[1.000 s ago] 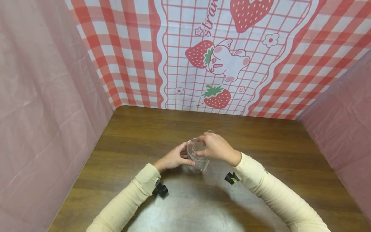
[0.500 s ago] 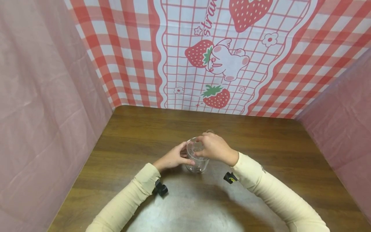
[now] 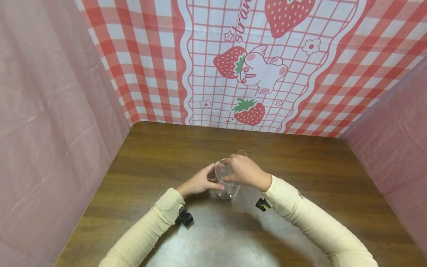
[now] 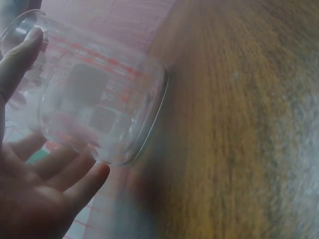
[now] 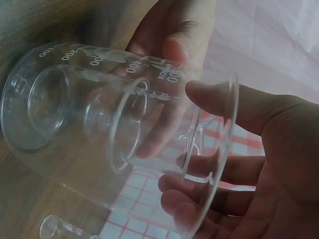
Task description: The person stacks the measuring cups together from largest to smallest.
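A large clear glass beaker [image 3: 227, 193] with white volume marks stands on the table, smaller beakers nested inside it. My left hand [image 3: 199, 181] holds its outside, thumb on the near side and fingers on the far side. In the left wrist view the fingers [image 4: 84, 181] touch the beaker's wall. My right hand [image 3: 248, 171] reaches over the rim. In the right wrist view its thumb and fingers dip into the mouth and pinch a small inner beaker [image 5: 117, 144]. Clear glass and overlapping reflections make the exact contact hard to see.
Another small clear glass vessel [image 3: 242, 152] stands just behind the right hand, mostly covered by it. The brown wooden table [image 3: 160, 148] ends at a red-and-white strawberry cloth [image 3: 207, 85] behind, with pink curtains [image 3: 60, 111] on both sides.
My right hand has shifted slightly left, deeper over the large beaker's mouth, uncovering a bit more of the glass vessel behind. The left hand and large beaker stay in place.
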Available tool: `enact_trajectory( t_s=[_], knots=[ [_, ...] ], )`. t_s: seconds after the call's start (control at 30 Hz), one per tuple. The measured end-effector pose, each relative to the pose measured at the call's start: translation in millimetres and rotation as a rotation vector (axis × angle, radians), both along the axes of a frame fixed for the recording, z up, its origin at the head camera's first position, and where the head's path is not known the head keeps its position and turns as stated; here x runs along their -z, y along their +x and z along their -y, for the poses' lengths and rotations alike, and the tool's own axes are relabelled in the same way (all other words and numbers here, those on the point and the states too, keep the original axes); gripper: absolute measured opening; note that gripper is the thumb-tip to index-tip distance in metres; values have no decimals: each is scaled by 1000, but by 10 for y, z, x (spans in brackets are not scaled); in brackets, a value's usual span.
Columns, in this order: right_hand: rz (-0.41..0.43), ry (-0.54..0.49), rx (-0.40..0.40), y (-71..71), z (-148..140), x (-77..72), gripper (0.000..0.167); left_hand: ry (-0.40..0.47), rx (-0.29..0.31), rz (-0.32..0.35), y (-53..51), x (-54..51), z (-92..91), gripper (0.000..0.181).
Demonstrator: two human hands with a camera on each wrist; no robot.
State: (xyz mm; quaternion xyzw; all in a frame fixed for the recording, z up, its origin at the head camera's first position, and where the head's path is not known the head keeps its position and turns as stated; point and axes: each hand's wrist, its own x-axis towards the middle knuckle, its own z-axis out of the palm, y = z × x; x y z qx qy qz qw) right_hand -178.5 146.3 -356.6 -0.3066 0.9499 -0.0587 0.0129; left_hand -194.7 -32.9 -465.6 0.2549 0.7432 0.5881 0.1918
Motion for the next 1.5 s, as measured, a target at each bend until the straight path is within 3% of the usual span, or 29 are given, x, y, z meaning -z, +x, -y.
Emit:
enact_trajectory(
  t_s=[0.67, 1.2, 1.5],
  knots=[
    [16, -9, -72, -43, 32, 97, 49, 16, -2, 5, -1, 13, -11, 81],
    [30, 30, -62, -46, 75, 129, 50, 3, -7, 2, -9, 24, 1, 84],
    [-3, 55, -73, -57, 94, 158, 47, 8, -7, 4, -8, 18, 2, 84]
  ],
)
